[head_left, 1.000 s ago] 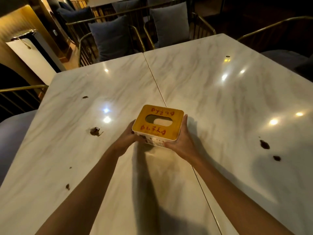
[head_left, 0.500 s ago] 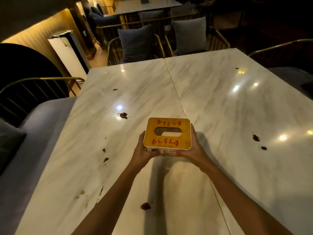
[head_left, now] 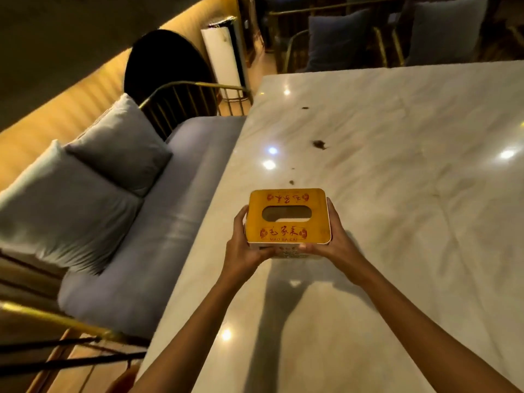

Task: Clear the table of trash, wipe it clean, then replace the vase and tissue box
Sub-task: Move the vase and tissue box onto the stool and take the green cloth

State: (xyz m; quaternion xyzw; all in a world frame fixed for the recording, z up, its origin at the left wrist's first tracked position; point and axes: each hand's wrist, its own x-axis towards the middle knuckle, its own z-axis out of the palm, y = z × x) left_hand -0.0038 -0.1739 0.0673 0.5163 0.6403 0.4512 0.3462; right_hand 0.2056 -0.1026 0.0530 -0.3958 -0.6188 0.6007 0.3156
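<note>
The tissue box (head_left: 289, 219), with a yellow wooden lid, red characters and an oval slot, hangs a little above the white marble table (head_left: 397, 222) near its left edge. My left hand (head_left: 243, 245) grips its left side and my right hand (head_left: 334, 239) grips its right side, thumbs on the near face. Dark brown stains (head_left: 319, 144) dot the tabletop beyond the box. No vase is in view.
A grey cushioned bench (head_left: 158, 222) with two pillows (head_left: 85, 177) and a gold metal frame runs along the table's left. A white standing unit (head_left: 224, 58) sits behind it. Chairs with dark cushions (head_left: 331, 38) line the far side.
Both hands have carried the tissue box leftward across the table toward its left edge. My view has swung left, bringing the bench and pillows into sight.
</note>
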